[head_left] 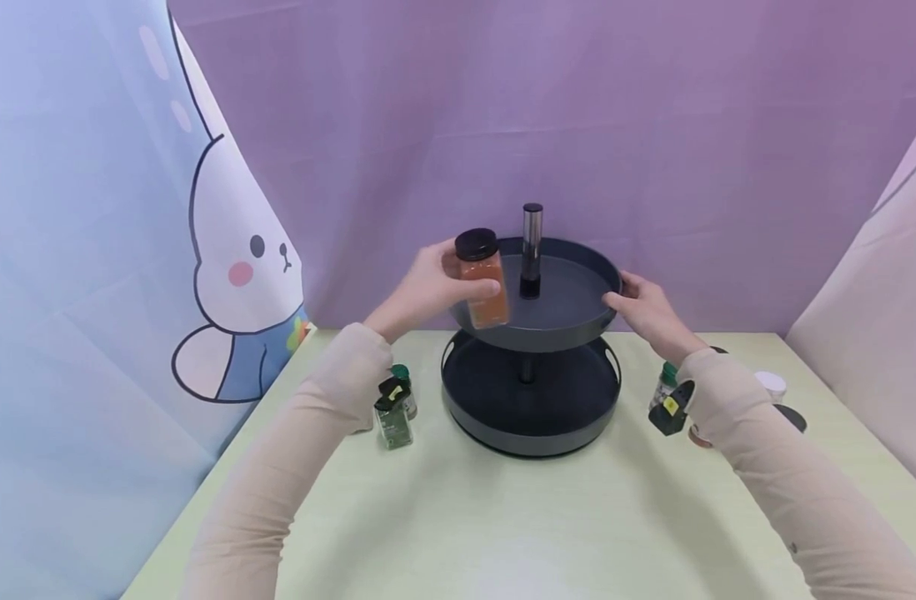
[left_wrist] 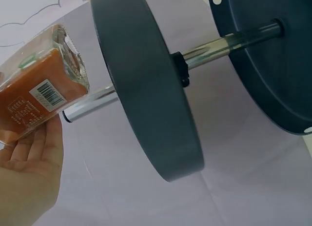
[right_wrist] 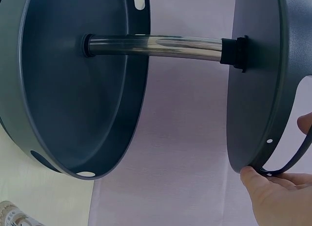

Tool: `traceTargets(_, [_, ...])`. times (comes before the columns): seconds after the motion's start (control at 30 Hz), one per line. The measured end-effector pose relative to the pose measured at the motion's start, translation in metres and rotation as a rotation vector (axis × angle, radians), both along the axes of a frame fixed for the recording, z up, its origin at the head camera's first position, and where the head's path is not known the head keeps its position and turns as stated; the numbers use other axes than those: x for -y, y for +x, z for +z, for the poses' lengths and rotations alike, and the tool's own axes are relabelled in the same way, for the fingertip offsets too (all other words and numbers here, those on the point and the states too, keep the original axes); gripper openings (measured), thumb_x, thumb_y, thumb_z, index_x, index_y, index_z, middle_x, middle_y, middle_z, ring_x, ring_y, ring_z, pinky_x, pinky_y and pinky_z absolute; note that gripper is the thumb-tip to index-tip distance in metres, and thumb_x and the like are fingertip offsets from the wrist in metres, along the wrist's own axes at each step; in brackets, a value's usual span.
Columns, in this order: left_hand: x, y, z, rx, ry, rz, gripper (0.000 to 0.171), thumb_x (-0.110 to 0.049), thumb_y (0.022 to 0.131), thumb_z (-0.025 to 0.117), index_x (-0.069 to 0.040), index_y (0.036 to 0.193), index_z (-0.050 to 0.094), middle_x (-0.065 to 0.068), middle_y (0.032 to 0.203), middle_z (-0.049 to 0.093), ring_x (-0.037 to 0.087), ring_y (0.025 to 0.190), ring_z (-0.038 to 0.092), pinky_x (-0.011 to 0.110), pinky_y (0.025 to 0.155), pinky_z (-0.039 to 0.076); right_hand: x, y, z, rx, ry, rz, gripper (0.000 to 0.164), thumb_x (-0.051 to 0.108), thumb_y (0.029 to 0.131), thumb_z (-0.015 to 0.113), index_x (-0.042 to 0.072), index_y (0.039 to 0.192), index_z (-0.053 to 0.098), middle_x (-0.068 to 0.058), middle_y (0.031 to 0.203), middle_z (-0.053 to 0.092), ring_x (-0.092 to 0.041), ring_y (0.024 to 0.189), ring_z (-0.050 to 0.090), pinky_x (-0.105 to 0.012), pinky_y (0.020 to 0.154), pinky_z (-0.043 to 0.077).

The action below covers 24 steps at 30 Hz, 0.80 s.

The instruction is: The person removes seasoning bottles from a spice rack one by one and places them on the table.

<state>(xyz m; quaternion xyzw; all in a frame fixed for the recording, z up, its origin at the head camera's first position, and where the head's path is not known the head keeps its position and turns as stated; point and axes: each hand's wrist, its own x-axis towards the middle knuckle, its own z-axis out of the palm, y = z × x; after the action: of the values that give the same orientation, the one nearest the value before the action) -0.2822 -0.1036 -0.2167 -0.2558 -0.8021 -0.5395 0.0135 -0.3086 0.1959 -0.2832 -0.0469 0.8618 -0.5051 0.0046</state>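
Note:
My left hand [head_left: 432,287] holds a clear spice jar [head_left: 486,287] of orange powder with a black lid, thumb across its front. The jar is raised before the left side of the upper tray [head_left: 570,287] of a dark two-tier stand. A barcode label shows on the jar [left_wrist: 36,96] in the left wrist view. At the upper tray's right side, my right hand [head_left: 648,312] grips the rim by its handle cutout. The thumb lies outside and fingers pass behind the handle [right_wrist: 295,160]. A metal pole [head_left: 532,246] rises through the upper tray; the lower tray [head_left: 495,400] stands on the table.
Left of the stand, a jar of green herbs [head_left: 394,425] and a green-capped jar [head_left: 402,379] stand close together, near the left sleeve. On the right, a green-capped jar [head_left: 665,382], a black-lidded container [head_left: 668,417] and a white lid [head_left: 770,383] are partly hidden by the right sleeve.

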Motion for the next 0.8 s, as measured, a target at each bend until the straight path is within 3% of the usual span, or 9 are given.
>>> traceTargets(0.33, [0.028, 0.004, -0.017, 0.009, -0.009, 0.006, 0.047, -0.02, 0.076, 0.074, -0.008, 0.119, 0.057, 0.006, 0.11, 0.065, 0.017, 0.097, 0.061, 0.035, 0.09, 0.048, 0.003, -0.001, -0.002, -0.011, -0.01, 0.006, 0.068, 0.024, 0.094, 0.043, 0.003, 0.147, 0.005, -0.021, 0.148, 0.023, -0.034, 0.136, 0.024, -0.051, 0.11, 0.023])
traceTargets(0.57, [0.043, 0.011, -0.025, 0.0, -0.043, 0.027, 0.048, -0.022, 0.076, 0.075, -0.011, 0.12, 0.058, 0.005, 0.108, 0.065, 0.013, 0.083, 0.061, 0.028, 0.071, 0.053, 0.004, -0.002, -0.002, -0.008, -0.025, 0.011, 0.069, 0.023, 0.094, 0.044, 0.002, 0.146, 0.005, -0.022, 0.148, 0.023, -0.033, 0.136, 0.024, -0.05, 0.11, 0.023])
traceTargets(0.8, [0.057, 0.014, -0.033, -0.002, -0.115, 0.081, 0.049, -0.027, 0.075, 0.075, -0.015, 0.12, 0.058, 0.004, 0.098, 0.064, 0.014, 0.068, 0.048, 0.025, 0.06, 0.042, 0.005, -0.002, -0.003, -0.006, -0.027, 0.002, 0.069, 0.024, 0.094, 0.043, 0.002, 0.146, 0.003, -0.022, 0.149, 0.021, -0.034, 0.137, 0.023, -0.05, 0.111, 0.023])
